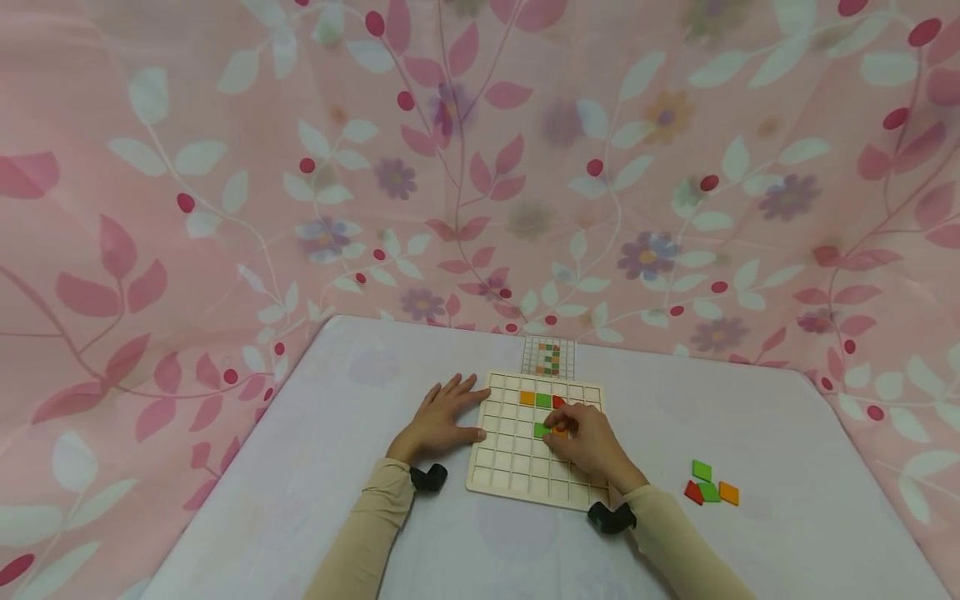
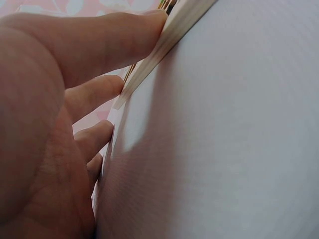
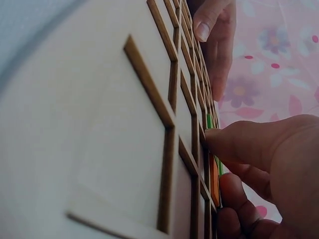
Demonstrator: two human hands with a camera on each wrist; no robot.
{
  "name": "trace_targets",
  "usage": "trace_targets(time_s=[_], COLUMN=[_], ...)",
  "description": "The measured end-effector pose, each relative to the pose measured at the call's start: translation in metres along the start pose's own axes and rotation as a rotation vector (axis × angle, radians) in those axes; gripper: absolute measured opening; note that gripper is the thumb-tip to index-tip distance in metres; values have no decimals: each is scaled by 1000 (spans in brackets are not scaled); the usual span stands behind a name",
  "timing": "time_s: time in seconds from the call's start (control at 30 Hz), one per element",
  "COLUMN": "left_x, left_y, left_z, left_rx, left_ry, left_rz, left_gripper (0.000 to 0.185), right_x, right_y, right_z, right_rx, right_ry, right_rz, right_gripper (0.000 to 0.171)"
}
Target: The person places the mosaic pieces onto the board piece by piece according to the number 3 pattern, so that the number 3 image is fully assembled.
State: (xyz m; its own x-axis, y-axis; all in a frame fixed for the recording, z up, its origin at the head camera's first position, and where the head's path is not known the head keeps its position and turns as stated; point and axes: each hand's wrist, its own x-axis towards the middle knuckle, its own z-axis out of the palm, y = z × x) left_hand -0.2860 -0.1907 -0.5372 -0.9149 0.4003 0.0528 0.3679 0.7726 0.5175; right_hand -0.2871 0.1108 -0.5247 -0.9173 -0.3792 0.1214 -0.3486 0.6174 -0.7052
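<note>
A pale wooden grid board (image 1: 502,458) lies before me. Orange (image 1: 528,398), green (image 1: 543,400) and red (image 1: 558,402) tiles sit side by side near its far edge. Closer in, a green tile (image 1: 541,430) lies in a cell at my right fingertips. My right hand (image 1: 588,437) is over the board, thumb and curled fingers around an orange tile (image 3: 214,179) low at the grid, partly hidden by the fingers. My left hand (image 1: 442,417) has its fingers spread, with thumb and index fingertip against the board's left edge (image 2: 149,59).
Loose green (image 1: 701,470), red (image 1: 693,492) and orange (image 1: 728,493) tiles lie on the white cloth to the right, another green one among them. Behind the board is a gridded pattern card (image 1: 531,358). A pink floral curtain (image 1: 480,167) hangs behind the table.
</note>
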Motion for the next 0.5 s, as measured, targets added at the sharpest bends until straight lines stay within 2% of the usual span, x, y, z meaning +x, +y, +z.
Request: trace_targets(time_s=[0.23,0.5], left_x=[0,0], left_y=[1,3], left_z=[-1,-2], left_rx=[-3,-10], left_ry=[8,18], left_rz=[6,10], left_gripper=[75,75], right_x=[-1,-8], right_y=[2,8], right_z=[0,-6], right_rx=[2,43], right_ry=[18,69], right_rz=[-60,-130], right_gripper=[12,23])
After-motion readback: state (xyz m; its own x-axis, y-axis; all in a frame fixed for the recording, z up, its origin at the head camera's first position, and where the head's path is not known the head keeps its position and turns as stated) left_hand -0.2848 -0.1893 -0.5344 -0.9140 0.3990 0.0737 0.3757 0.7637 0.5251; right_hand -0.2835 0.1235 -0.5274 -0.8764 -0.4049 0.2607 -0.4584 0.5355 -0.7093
